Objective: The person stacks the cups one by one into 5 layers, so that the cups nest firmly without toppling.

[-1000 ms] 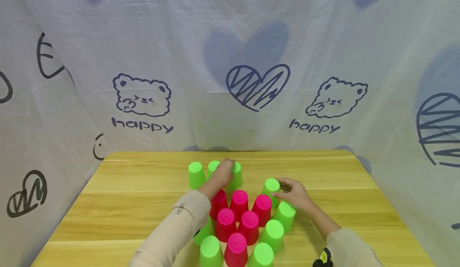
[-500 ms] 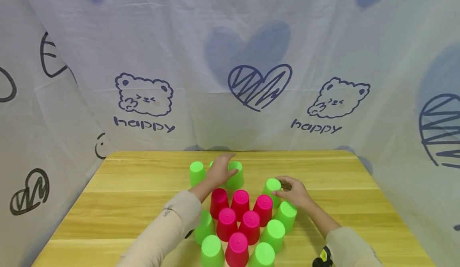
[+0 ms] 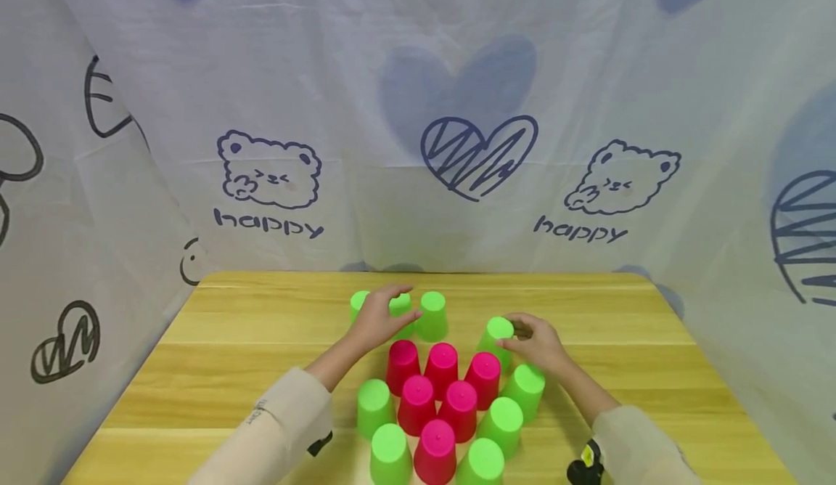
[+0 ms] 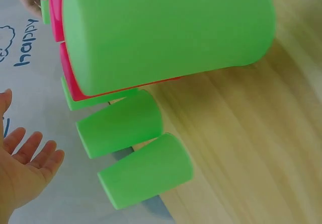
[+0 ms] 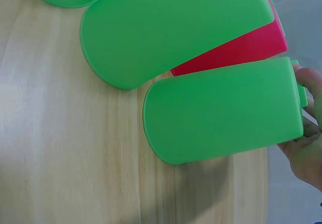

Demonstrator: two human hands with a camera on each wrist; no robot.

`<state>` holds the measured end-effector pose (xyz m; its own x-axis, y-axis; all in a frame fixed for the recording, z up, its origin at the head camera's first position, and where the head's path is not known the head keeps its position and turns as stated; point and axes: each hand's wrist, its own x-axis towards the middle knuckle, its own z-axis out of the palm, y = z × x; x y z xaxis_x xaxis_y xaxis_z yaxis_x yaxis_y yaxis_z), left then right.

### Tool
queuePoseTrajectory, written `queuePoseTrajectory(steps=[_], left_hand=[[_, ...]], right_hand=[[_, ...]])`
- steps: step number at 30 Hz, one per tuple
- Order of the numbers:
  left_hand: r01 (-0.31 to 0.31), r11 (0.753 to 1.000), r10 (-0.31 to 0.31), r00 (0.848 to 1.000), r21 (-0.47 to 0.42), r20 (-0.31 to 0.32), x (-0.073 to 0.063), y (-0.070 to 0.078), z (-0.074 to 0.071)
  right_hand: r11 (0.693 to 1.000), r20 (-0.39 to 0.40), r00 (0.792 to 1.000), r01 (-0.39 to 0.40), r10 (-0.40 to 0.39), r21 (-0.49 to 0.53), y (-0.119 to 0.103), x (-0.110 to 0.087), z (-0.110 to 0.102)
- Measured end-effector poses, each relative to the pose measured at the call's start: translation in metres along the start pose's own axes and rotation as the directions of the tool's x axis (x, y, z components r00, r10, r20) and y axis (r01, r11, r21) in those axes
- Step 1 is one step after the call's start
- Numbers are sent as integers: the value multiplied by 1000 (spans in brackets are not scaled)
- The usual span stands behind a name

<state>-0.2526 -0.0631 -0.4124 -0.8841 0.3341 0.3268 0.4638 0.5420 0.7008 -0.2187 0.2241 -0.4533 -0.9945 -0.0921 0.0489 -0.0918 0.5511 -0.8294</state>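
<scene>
Upside-down plastic cups stand on the table. Red cups [image 3: 416, 404] form a triangle in the middle, with green cups [image 3: 503, 425] lining its two front sides. Along the back, more green cups [image 3: 432, 316] stand in a row. My left hand [image 3: 375, 319], fingers spread and holding nothing, hovers over that row and partly covers its left end. Seen by the left wrist camera, the left hand [image 4: 27, 166] is apart from the cups. My right hand [image 3: 537, 341] pinches the rearmost green cup [image 3: 498, 340] on the right side between thumb and fingers.
The wooden table [image 3: 255, 340] ends at a white cloth [image 3: 366, 202] printed with hearts and bears. A gap of bare wood [image 3: 465, 325] separates the back row from the cup at the right hand.
My left hand lets go of the right-hand cup of the back row, opens and moves left. The right hand keeps its pinch, and its cup now leans slightly.
</scene>
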Motion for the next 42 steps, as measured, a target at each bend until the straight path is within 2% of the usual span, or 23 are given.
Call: queuePoseTrajectory(steps=[7,17,24,31,35,42], left_hand=[[45,997,-44,999,-66,14,-19,-9,-3],[52,996,-48,997,-72,53,-49,-24,-9],[133,981,-128,991,-140,44,-60,-27,-12],[165,974,-163,986,-153,21,-68,-31,-12],[186,963,-182,982,-192,42,-73,-31,-12],[241,928,-239,970,-284,44,-89,-32,-9]], right_hand=[[1000,-27,999,-25,26,17,-6,10,3],[999,-50,998,-42,43,21,-13,19,7],[999,-87,996,-9,14,51,-18,24,11],[994,-82,994,-59,66,87,-23,35,17],[995,-81,995,-55,62,84,-24,41,21],[998,-65,998,-18,22,52,-19,51,26]])
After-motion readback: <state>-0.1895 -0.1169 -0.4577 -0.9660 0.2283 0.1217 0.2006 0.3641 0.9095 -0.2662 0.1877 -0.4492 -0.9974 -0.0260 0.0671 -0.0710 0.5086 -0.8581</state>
